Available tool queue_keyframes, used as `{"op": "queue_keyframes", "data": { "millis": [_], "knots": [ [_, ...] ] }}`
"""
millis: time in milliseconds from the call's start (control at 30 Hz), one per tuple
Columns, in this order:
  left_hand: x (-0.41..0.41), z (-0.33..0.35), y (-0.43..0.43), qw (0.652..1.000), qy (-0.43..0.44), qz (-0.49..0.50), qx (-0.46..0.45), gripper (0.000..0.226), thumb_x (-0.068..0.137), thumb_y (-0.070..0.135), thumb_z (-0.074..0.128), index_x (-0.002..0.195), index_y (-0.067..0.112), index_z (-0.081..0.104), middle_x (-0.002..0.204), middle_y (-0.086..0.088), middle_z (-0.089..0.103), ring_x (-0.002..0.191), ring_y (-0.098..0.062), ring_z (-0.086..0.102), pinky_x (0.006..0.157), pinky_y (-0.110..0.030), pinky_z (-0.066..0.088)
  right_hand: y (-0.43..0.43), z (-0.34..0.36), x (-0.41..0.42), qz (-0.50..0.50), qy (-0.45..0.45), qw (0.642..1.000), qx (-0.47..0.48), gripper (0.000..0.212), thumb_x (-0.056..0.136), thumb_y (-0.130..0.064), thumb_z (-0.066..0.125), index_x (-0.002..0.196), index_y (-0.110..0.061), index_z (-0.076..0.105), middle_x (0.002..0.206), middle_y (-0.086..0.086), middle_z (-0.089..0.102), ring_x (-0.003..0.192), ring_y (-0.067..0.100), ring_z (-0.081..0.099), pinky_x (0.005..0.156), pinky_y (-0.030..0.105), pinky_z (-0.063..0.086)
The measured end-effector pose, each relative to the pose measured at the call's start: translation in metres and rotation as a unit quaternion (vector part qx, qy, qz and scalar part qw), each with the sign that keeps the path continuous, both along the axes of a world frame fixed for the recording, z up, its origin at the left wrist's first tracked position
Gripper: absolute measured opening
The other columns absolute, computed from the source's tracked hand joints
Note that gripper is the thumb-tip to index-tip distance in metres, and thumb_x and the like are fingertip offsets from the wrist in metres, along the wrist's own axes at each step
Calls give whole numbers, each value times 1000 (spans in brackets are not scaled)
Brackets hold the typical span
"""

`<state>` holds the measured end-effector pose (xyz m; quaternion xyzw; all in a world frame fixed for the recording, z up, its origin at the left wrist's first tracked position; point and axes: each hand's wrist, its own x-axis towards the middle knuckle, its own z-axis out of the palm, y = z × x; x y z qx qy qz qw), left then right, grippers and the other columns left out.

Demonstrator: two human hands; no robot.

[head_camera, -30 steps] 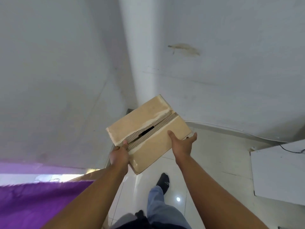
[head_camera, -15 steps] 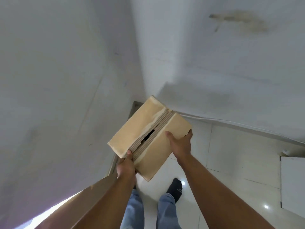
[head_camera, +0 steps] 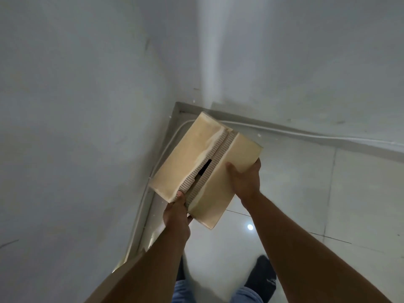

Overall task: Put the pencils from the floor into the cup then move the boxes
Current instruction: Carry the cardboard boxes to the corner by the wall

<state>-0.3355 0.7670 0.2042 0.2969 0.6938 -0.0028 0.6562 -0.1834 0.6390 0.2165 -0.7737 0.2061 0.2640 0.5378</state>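
The cardboard box (head_camera: 196, 162) hangs in the air between the left hand (head_camera: 176, 213), gripping its near end, and the right hand (head_camera: 244, 178), gripping its side; it seems light and stiff, safest held under the edges, away from the split top.

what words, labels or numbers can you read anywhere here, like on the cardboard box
None: no readable text anywhere in this view.
The cardboard box, gripped by the left hand and the right hand, shows plain brown flaps with no print or label on the sides in view.
The wall and the floor carry no writing or sign.
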Motion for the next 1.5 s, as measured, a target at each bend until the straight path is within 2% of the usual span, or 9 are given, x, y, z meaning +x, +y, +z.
{"op": "queue_keyframes", "data": {
  "millis": [233,433,533,700,933,1033,1133,1267,1500],
  "knots": [
    [0,-87,10,997,-36,13,-74,29,96,26,74,122,16,68,113,-9,77,105,-31,73,68,-39,63,19,-86,1,82,-7,996,-39,84,89,-10,71,157,-28,26,142,-1,56,127,28,58,106,56,53],
    [1,-103,23,998,-34,-37,-36,47,92,4,74,135,14,58,118,-14,74,105,-32,74,77,-39,63,15,-102,-12,115,15,987,-108,82,95,-16,68,162,-31,24,154,0,54,136,31,56,114,54,47],
    [11,-99,34,998,-43,-26,-23,35,97,7,68,131,12,62,121,-17,73,97,-30,75,72,-35,63,17,-101,-11,102,28,987,-118,77,97,-18,68,162,-33,29,153,-1,57,135,29,58,114,51,46],
    [26,-96,47,989,-69,-94,-96,33,106,10,54,139,7,56,125,-15,69,115,-36,69,91,-45,57,26,-97,23,124,36,983,-133,72,101,-16,58,163,-32,26,149,3,57,134,36,56,113,54,47],
    [33,-77,56,960,58,-265,-66,46,101,38,63,134,6,57,129,-13,64,118,-32,62,98,-48,51,10,-68,25,216,9,965,-152,79,99,-21,58,164,-36,16,154,3,52,134,36,56,109,53,49],
    [40,-43,54,928,140,-337,75,53,99,38,62,137,2,52,125,-22,63,94,-29,63,85,-40,53,2,-42,22,197,-1,967,-162,83,96,-16,63,165,-33,18,158,2,49,138,32,54,112,45,46],
    [38,6,45,856,157,-445,212,69,99,41,63,151,5,36,150,-22,45,129,-40,53,104,-51,49,-7,-3,16,176,1,971,-160,86,96,-21,65,166,-31,15,164,3,42,144,31,49,117,44,42],
    [34,102,32,784,88,-529,313,75,99,45,61,156,9,29,158,-14,34,142,-36,42,109,-56,47,-23,78,4,179,-19,972,-153,84,98,-27,65,166,-31,15,166,2,38,149,28,44,121,43,39],
    [36,283,-3,753,-8,-542,373,69,98,45,64,151,14,35,153,-8,38,137,-28,45,110,-48,48,-63,244,-20,206,-77,966,-133,81,101,-35,64,166,-28,17,165,4,38,149,26,43,115,34,37]
  ]
}}
